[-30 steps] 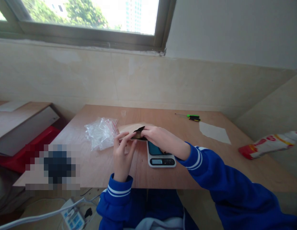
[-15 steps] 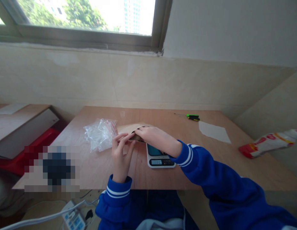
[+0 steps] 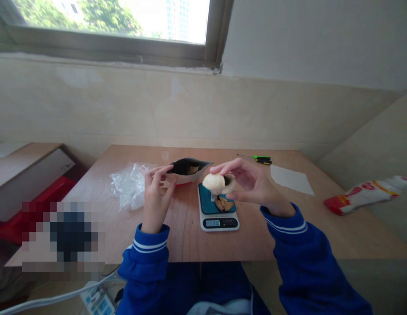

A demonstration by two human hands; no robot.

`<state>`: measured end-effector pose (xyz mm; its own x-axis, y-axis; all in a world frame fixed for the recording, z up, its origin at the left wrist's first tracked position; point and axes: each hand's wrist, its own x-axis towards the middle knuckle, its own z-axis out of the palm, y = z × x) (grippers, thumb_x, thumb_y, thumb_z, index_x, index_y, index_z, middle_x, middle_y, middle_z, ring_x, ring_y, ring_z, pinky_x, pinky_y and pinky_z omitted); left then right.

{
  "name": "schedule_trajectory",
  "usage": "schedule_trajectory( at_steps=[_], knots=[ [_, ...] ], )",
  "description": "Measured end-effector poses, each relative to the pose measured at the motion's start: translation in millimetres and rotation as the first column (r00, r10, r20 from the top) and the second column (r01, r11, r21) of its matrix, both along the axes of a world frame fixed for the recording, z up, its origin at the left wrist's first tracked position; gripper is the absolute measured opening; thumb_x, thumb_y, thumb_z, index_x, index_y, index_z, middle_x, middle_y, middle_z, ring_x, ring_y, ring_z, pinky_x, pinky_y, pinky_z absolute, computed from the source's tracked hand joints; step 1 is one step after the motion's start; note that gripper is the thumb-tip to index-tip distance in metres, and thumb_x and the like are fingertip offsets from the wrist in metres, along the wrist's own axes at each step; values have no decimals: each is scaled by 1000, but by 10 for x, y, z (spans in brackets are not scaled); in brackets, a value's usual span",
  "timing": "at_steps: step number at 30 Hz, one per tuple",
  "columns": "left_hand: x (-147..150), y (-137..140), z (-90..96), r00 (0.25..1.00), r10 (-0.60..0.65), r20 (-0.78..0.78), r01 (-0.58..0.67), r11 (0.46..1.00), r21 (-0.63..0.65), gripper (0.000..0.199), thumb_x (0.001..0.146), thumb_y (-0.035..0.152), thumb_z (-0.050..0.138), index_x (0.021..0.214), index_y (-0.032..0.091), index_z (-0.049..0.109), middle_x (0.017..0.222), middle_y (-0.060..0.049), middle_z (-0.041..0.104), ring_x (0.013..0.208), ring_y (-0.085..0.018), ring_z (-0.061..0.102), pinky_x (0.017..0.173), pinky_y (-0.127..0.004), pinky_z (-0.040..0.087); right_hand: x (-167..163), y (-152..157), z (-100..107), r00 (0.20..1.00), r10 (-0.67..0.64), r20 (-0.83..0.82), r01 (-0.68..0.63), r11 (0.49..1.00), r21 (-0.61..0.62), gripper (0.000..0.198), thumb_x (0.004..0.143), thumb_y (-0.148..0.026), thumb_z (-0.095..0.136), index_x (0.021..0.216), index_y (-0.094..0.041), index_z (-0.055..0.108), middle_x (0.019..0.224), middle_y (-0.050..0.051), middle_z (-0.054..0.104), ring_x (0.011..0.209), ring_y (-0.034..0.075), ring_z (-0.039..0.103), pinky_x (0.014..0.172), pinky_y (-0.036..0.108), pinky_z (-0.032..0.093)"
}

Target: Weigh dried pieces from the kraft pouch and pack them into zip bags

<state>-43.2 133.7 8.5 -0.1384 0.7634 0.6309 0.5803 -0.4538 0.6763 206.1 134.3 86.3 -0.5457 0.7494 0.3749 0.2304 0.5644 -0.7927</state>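
Note:
My left hand [image 3: 157, 192] pinches the near rim of an open-mouthed pouch [image 3: 187, 178], dark inside, with a brownish piece visible within. In my right hand [image 3: 251, 181], thumb and fingers grip a pale, rounded, dried-looking piece [image 3: 214, 182] with a dark hollow at its right side; its exact kind I cannot make out. This piece is held above a white kitchen scale [image 3: 203, 218] with a teal top. A brown, wrinkled dried piece [image 3: 224, 204] lies on the scale's platform. The lit display is too small to read.
Clear plastic bags [image 3: 129, 186] lie left of the pouch. Two screwdrivers [image 3: 263, 159] and a white sheet of paper [image 3: 290, 178] are at the back right. A red-and-white bottle [image 3: 361, 194] lies at the right. A blurred dark object [image 3: 72, 236] is at the front left.
My right hand has come out of the pouch and moved right, now holding the pale piece over the scale. The pouch's mouth has turned into view. The brown piece on the scale is uncovered.

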Motion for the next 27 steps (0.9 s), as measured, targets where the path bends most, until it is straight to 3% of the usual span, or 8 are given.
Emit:
schedule_trajectory(
  at_steps=[2, 4, 7, 10, 14, 17, 22, 27],
  knots=[
    [-16, 53, 11, 1000, -9, -16, 9, 1000, 0, 35, 86, 21, 60, 121, 24, 58, 110, -5, 52, 90, -15, 56, 78, -33, 54, 88, 4, -225, 999, 42, 27, -40, 996, -74, 41, 79, -46, 70, 110, -24, 56, 124, 11, 64, 125, 26, 55, 105, 46, 45],
    [-23, 85, 19, 1000, -13, -18, 13, 1000, -6, 35, 86, 20, 60, 120, 24, 57, 109, -5, 51, 90, -15, 55, 77, -33, 54, 96, 34, -517, 991, 29, 127, -22, 998, -60, 34, 80, -35, 71, 109, -22, 58, 123, 10, 65, 122, 24, 57, 104, 45, 45],
    [-21, 85, 20, 1000, -23, -12, 23, 1000, -16, 33, 86, 21, 58, 119, 25, 57, 110, -5, 50, 91, -15, 55, 76, -32, 54, -2, 85, -940, 941, -118, 318, 100, 992, 73, 21, 82, -15, 63, 102, -20, 59, 113, 10, 67, 109, 23, 62, 96, 43, 49],
    [-16, 49, 14, 999, -37, -4, 36, 999, -22, 32, 87, 21, 57, 119, 25, 56, 112, -5, 49, 92, -15, 56, 75, -32, 54, -93, 116, -1165, 867, -173, 467, 88, 976, 197, 23, 80, -6, 60, 100, -18, 60, 108, 11, 66, 111, 25, 60, 99, 47, 46],
    [-26, 12, 28, 998, -55, 11, 56, 997, -54, 29, 89, 21, 54, 118, 25, 57, 115, -6, 49, 94, -14, 57, 78, -31, 54, -37, 140, -1135, 800, -140, 583, 40, 983, 181, 33, 77, -10, 62, 108, -17, 63, 133, 15, 56, 137, 33, 39, 112, 57, 30],
    [-45, 7, 47, 997, -71, 11, 72, 994, -78, 28, 90, 21, 53, 118, 25, 57, 115, -6, 48, 93, -13, 57, 79, -32, 54, 113, 132, -1009, 836, -135, 532, 75, 988, 132, 40, 80, -10, 55, 119, -19, 62, 143, 16, 47, 143, 32, 31, 112, 59, 29],
    [-64, 1, 45, 996, -91, 16, 92, 992, -82, 27, 91, 22, 52, 117, 26, 57, 114, -6, 49, 93, -14, 57, 78, -31, 54, 471, -37, -894, 909, -253, 330, 219, 966, 137, 31, 86, -15, 47, 110, -24, 65, 134, 11, 55, 136, 26, 41, 112, 54, 33],
    [-65, 0, 20, 996, -90, 22, 91, 993, -76, 26, 91, 22, 53, 116, 25, 58, 115, -6, 48, 93, -13, 58, 77, -29, 54, 730, -320, -1089, 867, -434, 244, 411, 900, 142, 24, 87, -15, 45, 98, -24, 65, 118, 11, 63, 116, 27, 56, 103, 54, 40]
  ],
)
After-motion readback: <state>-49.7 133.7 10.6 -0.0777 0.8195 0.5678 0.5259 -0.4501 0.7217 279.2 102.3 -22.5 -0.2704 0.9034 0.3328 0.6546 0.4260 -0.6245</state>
